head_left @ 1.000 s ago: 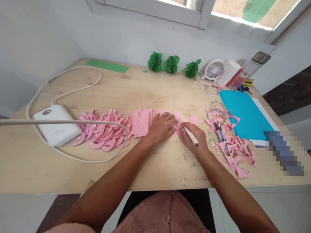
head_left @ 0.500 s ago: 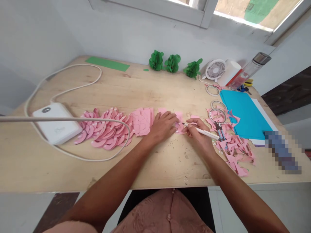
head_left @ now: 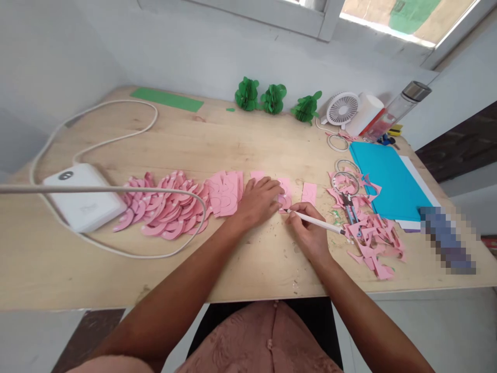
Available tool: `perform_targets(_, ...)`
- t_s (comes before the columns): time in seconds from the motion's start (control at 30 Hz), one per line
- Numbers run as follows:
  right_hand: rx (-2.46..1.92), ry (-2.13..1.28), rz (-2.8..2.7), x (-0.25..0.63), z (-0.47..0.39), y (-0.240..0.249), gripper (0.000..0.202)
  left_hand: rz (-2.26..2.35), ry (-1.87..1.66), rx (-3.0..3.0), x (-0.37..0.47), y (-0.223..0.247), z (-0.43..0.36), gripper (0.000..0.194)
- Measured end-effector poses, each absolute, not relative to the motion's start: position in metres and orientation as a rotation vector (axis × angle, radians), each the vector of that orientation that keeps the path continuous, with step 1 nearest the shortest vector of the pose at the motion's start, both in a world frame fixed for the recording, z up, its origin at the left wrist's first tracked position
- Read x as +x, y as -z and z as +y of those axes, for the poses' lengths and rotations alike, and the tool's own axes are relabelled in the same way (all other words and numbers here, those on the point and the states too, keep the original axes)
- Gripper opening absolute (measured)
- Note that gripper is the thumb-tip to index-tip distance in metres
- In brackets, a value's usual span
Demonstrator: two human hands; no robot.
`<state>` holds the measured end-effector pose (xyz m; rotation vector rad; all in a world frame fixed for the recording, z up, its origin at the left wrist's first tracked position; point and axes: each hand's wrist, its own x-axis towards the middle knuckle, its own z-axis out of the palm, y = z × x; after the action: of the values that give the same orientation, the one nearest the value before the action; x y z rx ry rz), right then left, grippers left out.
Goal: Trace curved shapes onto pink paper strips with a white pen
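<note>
As the head view shows it, the left hand [head_left: 261, 201] lies palm down with its fingers nearly together, midway along the desk [head_left: 248, 267], fingertips at the left side of a pink card [head_left: 284, 187] with curves drawn on it. The right hand [head_left: 311, 235] grips a slim white pen [head_left: 320, 223] between thumb and fingers, its dark tip at the card's near end and its tail over the fringe of the scraps.

Those pink scraps [head_left: 378, 243] spread toward the desk's right edge, crowding the right hand's outer side; tape rolls [head_left: 345, 184] and a blue-handled tool [head_left: 350, 211] lie among them. Just beyond the right hand is a small pink rectangle [head_left: 309, 192]. Farther right are blue sheets [head_left: 392, 181] and, near the right edge, a pixelated object [head_left: 448, 241].

Left of the left hand come marked pink pieces [head_left: 225, 194], then a heap of curved strips [head_left: 171, 207] touching a white power bank [head_left: 83, 199]. A white cable [head_left: 70, 190] passes across the heap; whether it touches, I cannot tell.

Along the far edge stand three green paper puffs [head_left: 274, 99], a green strip [head_left: 166, 99] toward the far left corner, and, toward the far right corner, a small fan [head_left: 343, 110] and a clear bottle [head_left: 396, 115].
</note>
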<state>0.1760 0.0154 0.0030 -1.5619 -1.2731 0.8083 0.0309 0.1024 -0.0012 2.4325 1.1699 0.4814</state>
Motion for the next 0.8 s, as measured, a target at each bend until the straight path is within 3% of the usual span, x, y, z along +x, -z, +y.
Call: perform_targets(0.8,-1.617,-0.605,-1.500,0.1713,0.0151,-0.0045,0.010,1.163,-0.491,2.429,0.0304,0.0042,0.1030,0.026)
